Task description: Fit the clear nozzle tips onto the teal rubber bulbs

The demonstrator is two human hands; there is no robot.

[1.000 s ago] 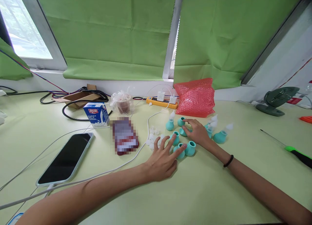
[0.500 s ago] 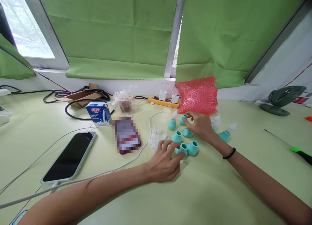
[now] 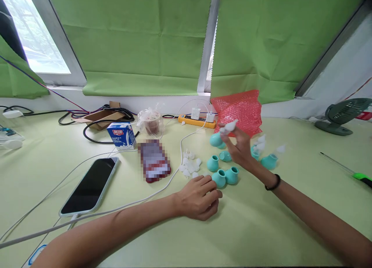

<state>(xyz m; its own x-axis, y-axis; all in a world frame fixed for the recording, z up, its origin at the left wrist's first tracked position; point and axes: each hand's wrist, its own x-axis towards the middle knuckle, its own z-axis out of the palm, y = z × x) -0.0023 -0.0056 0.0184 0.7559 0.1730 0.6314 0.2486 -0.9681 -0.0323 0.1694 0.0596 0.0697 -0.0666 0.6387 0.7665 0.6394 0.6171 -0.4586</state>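
One nozzled teal bulb (image 3: 215, 140) is now off the table (image 3: 261, 229): half a second ago it stood upright there, and now it is tilted over, its white nozzle (image 3: 231, 125) angled up and to the right. That seems to make this piece, rather than the open bulbs around it, the centre of the work.

The right hand (image 3: 240, 148) has it in a nearly closed pinch of thumb and fingers around the nozzle end, near the neck. The round body sticks out to the left of the grip, partly covering another teal piece (image 3: 221, 145) below.

The left hand (image 3: 199, 198) has drawn its spread fingers into a loose curl, just beside a front open bulb (image 3: 219, 179); whether it touches or holds anything I cannot tell.

Nearby are a second upright open bulb (image 3: 213, 163), another (image 3: 232, 176) beside the front one, and a tipped bulb (image 3: 225, 156). White pieces (image 3: 190, 166) lie scattered to the left. More nozzled bulbs (image 3: 269, 162) stand right of the right hand, and a red bubble-wrap bag (image 3: 238, 111) lies behind.
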